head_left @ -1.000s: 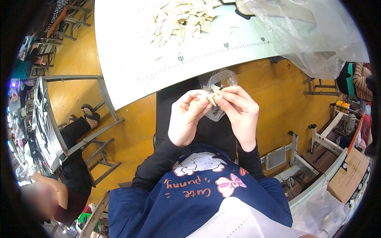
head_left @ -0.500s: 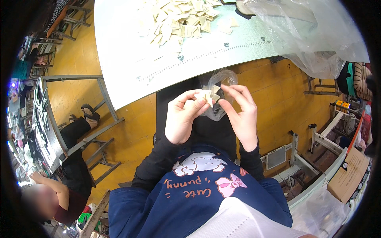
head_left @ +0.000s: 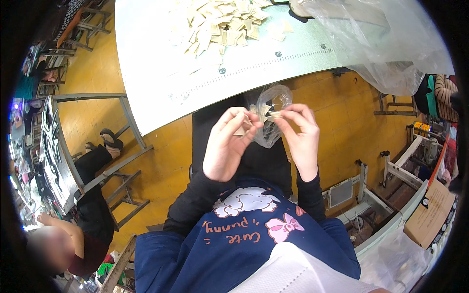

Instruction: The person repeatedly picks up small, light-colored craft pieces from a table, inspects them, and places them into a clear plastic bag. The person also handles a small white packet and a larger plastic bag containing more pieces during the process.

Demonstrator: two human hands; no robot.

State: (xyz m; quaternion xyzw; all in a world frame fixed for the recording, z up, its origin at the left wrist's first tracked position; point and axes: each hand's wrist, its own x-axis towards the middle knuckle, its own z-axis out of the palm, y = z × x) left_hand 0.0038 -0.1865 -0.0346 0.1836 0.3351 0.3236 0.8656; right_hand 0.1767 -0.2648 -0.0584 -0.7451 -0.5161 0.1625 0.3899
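Observation:
Both my hands are raised over my lap, close to the table's near edge. My left hand (head_left: 226,145) is closed, its fingers and thumb gripping a cream flat piece (head_left: 240,131) that is partly covered by the fingers. Thumb and fingers of my right hand (head_left: 301,133) pinch another small cream piece, seen edge-on. Below and between the hands hangs a clear plastic bag (head_left: 268,138), with more cream pieces (head_left: 262,110) showing at its mouth. On the table lies a heap of similar flat cream pieces (head_left: 222,22).
The pale table (head_left: 151,83) carries a printed ruler scale along its near side. Clear plastic sheeting (head_left: 391,44) drapes over its right end. A person (head_left: 73,239) sits at the left beside a metal-framed table. A cardboard box (head_left: 429,215) stands at the right.
My hands have moved slightly apart. The cream pieces that were held together between them are now split, one part in the left fingers and one in the right pinch.

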